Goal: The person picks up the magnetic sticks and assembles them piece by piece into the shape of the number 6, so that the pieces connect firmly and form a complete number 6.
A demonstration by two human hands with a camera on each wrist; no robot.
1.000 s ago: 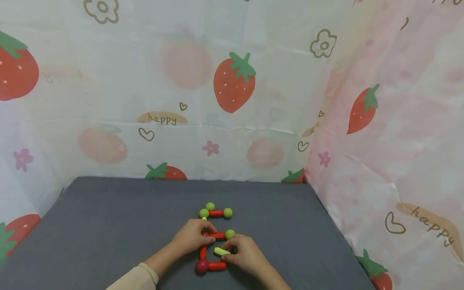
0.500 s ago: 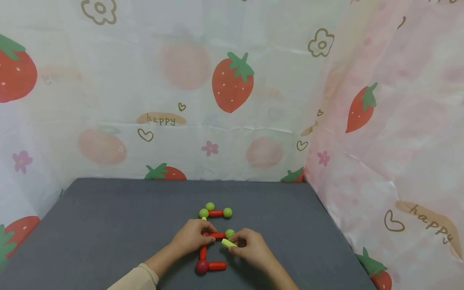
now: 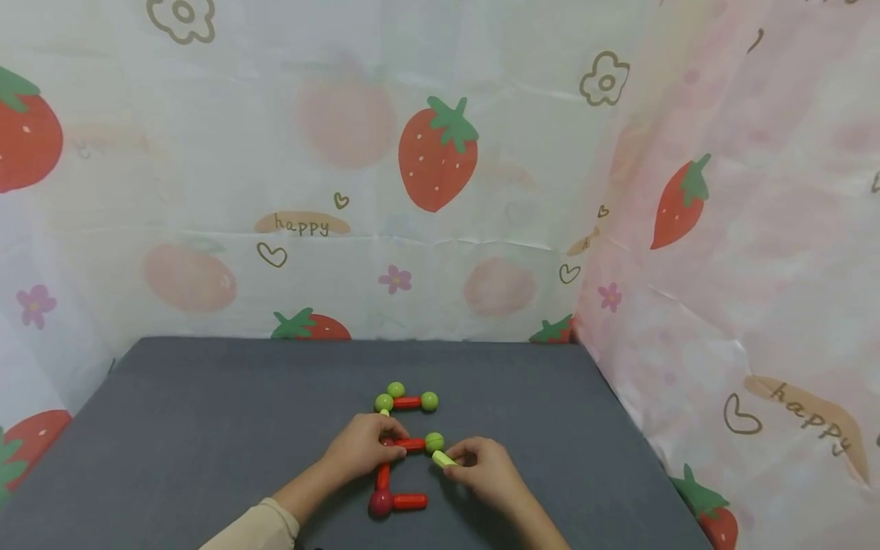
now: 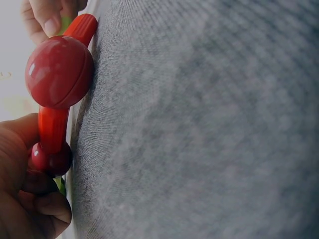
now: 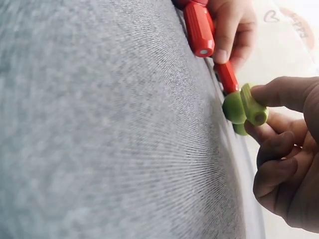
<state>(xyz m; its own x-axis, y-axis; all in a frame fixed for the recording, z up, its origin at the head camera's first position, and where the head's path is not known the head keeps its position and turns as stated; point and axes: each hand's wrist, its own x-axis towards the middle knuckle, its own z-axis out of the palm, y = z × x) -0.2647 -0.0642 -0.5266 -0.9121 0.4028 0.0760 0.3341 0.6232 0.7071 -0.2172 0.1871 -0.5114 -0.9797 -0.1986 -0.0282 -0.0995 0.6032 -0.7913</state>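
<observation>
Magnetic-looking rods and balls form a figure on the dark table. My left hand (image 3: 360,447) grips its middle dark red ball (image 4: 51,159), partly hidden by the fingers. From there a red rod (image 3: 412,444) runs right to a green ball (image 3: 434,441). Another red rod (image 3: 383,477) leads down to a near red ball (image 3: 381,503), which bears a side red rod (image 3: 410,501) with a free end. My right hand (image 3: 488,470) pinches a yellow-green rod (image 3: 443,459) between thumb and fingers, close to the green ball; whether they touch I cannot tell.
Beyond the left hand lie a green ball (image 3: 383,402), a second green ball (image 3: 395,389) and a red rod (image 3: 407,402) ending in a third green ball (image 3: 429,401). A strawberry-print curtain (image 3: 440,252) stands around the grey table (image 3: 227,428).
My right hand has carried the yellow-green rod away from the near red rod, up and rightward to beside the middle green ball. The left hand stays where it was.
</observation>
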